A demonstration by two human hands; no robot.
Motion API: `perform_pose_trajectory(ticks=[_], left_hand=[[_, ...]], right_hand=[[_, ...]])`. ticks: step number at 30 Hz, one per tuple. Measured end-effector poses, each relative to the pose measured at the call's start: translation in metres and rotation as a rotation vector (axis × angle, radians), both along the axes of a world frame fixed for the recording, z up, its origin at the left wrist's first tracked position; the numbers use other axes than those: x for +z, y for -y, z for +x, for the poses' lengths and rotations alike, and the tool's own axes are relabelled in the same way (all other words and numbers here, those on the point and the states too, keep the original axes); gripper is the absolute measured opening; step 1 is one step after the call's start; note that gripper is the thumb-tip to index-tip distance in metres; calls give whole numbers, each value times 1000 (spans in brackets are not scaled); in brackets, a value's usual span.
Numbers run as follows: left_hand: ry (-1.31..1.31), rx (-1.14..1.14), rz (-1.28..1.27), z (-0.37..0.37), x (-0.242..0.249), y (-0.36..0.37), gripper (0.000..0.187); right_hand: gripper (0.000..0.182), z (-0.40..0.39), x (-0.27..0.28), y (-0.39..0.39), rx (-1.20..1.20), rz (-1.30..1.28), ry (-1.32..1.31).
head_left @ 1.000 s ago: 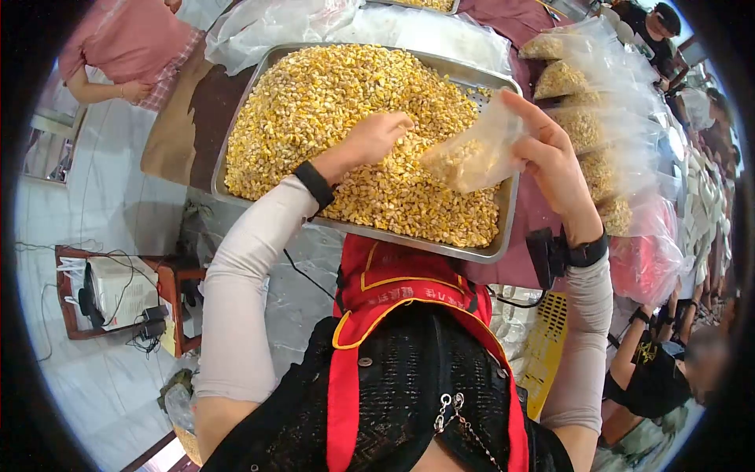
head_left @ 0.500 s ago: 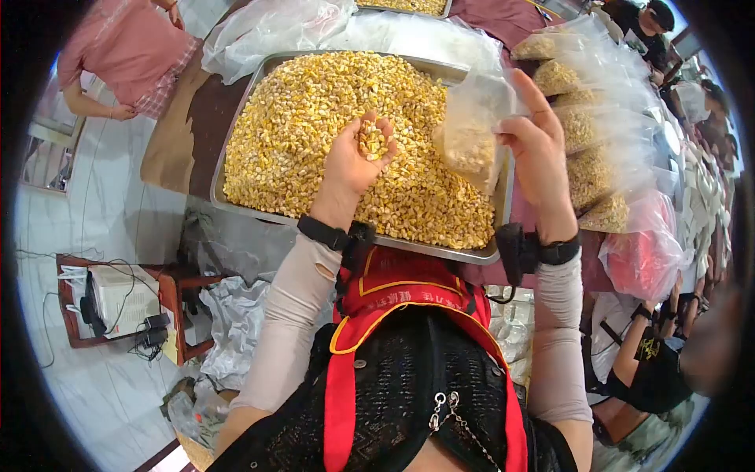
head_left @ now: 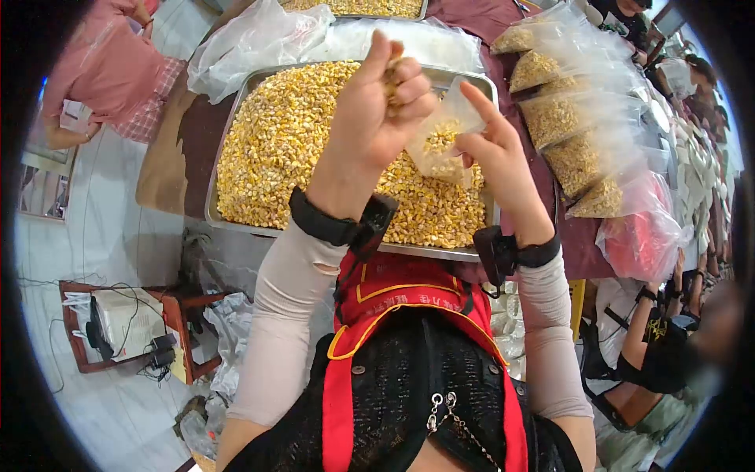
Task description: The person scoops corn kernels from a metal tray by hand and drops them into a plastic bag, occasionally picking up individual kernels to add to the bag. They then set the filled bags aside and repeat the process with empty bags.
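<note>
My left hand [head_left: 377,110] is raised above the heap, its fingers curled round a handful of yellow corn kernels that show between the fingers. Beside it, my right hand [head_left: 494,153] pinches the edge of a clear plastic bag [head_left: 432,161], with the index finger stretched out. Some kernels lie inside this bag, which hangs tilted over the right part of the tray. Below both hands, a large metal tray [head_left: 211,206] holds a deep pile of corn kernels [head_left: 275,149].
Filled plastic bags [head_left: 554,118] line the table to the right, near a pink bag [head_left: 641,236]. Crumpled clear plastic [head_left: 252,47] lies behind the tray, with a second tray [head_left: 425,9] beyond. People stand at left and right. A wooden stool [head_left: 169,307] carries a white box.
My left hand has risen from the pile with kernels and closed over them, moving up towards the bag. My right hand and the bag have shifted left.
</note>
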State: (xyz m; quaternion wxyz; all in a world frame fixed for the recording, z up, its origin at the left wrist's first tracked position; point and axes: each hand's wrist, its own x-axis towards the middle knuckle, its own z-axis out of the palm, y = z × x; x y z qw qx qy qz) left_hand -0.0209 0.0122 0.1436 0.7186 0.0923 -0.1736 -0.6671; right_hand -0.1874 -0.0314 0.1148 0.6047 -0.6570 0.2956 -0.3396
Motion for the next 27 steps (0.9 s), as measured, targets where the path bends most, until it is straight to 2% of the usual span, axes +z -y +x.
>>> perform_pose_trajectory(ticks=[2,3,4,6,7,8,9,10,11,13,15,17,18,20,21,23,24,26,27], left_hand=[[66,79,46,-20,22,6,23],[137,91,30,-25,23,10,25],[140,86,29,-29,21,13,25],[316,125,36,-36,13,18,28],[427,166,30,-37,9,18,30],[428,157,29,-35,3,21,30],[645,256,-14,-31,0,25,31],[860,357,-60,-29,-3,28,33],[860,354,-60,-29,-6,29,33],[1222,422,-77,-29,-4,29,39],[1327,444,-97,-28,-7,34,39],[1490,482,-140,-25,-11,38,39],[1488,483,-136,-26,-11,39,39],[1624,607,-148,-28,-10,41,50],[1622,610,-143,-26,-10,42,50],[1349,696,-195,-19,-9,45,40],[1350,696,-188,-10,-10,46,40],[953,477,-57,19,-14,45,38],[956,482,-50,31,-25,44,38]], right_hand=[[61,2,0,-1,38,-7,-17],[61,5,-4,-2,33,-105,-38],[62,5,-6,-3,27,-203,-60],[62,1,-6,-3,23,-138,-76],[62,-1,-6,-1,23,-182,-83],[63,-4,-7,-1,24,-225,-91],[63,-7,-1,-4,43,-91,-76],[63,-8,-2,-3,37,-89,-76],[63,-8,-4,-1,64,-134,-49],[63,-8,-2,0,93,-179,-19],[63,-7,7,1,101,-75,-84],[64,-7,11,2,83,-77,-99],[64,-7,11,4,65,-78,-118],[64,-6,5,9,49,-92,-107],[64,-6,11,9,53,-67,-133],[64,-7,13,12,62,-39,-160],[63,-10,10,16,64,-18,-147],[62,-15,6,20,75,13,-136],[61,-16,5,22,54,56,-75]])
